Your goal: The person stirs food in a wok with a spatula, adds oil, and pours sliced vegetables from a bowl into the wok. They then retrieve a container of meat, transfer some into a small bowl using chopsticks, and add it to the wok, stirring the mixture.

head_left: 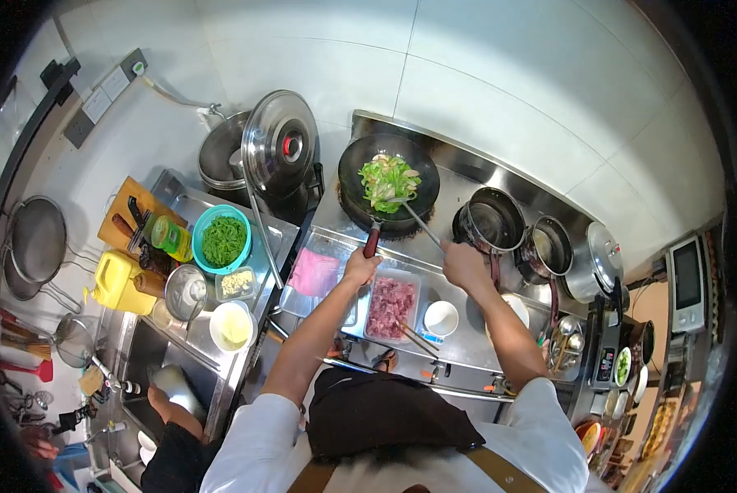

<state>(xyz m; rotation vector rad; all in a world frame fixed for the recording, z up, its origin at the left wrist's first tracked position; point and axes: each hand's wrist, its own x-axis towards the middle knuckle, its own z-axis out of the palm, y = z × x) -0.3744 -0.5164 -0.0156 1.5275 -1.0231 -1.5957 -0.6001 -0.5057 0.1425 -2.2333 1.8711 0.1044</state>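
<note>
A black wok full of sliced green vegetables sits on the steel stove. My left hand is shut on the wok's red handle. My right hand grips the long metal ladle, whose far end rests in the vegetables. Between my arms stands a clear tub of raw red meat with chopsticks across its corner. A small white bowl stands beside it.
Two dark pots stand right of the wok. A large lidded pot is at the left. A teal bowl of greens, a yellow jug and bowls crowd the left counter. Another person's arm reaches into the sink.
</note>
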